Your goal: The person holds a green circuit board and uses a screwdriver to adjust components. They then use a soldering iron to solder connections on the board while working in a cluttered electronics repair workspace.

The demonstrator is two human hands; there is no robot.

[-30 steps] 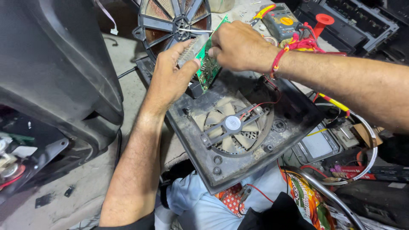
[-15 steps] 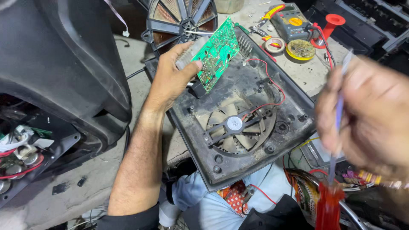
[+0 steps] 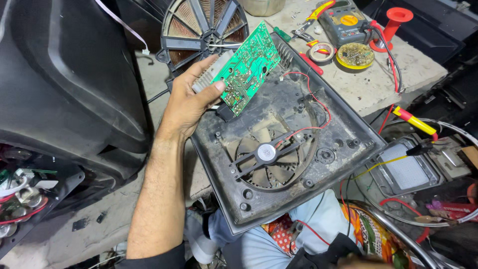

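Dark grey plastic appliance housing (image 3: 343, 144), square, lies open-side up at frame centre, its lower edge resting on the person's lap. Inside it: a dusty round cooling fan (image 3: 266, 153) with a white hub, set in a circular grille at lower centre; red wires (image 3: 318, 107) run from the fan toward the upper wall of the housing.

Left hand (image 3: 186, 104), centre-left of frame, forearm coming up from the lower edge. Fingers are closed on a green rectangular circuit board (image 3: 248, 69), thumb on the solder face, other fingers behind against the ribbed aluminium heat sink (image 3: 209, 74) fixed to it. The board is tilted, lifted above the housing's upper-left corner. Right hand: not in the frame; cannot tell its state.

Behind the board, top centre, a round copper induction coil (image 3: 199, 22) on a black spoked frame. Grey concrete table (image 3: 398, 74), upper right, carries a grey multimeter with yellow dial (image 3: 346, 22), a roll of tape (image 3: 322, 51), a round yellow-rimmed tin (image 3: 354, 56) and a red spool (image 3: 396, 20). A large black plastic shell (image 3: 64, 74) fills the left of the frame.
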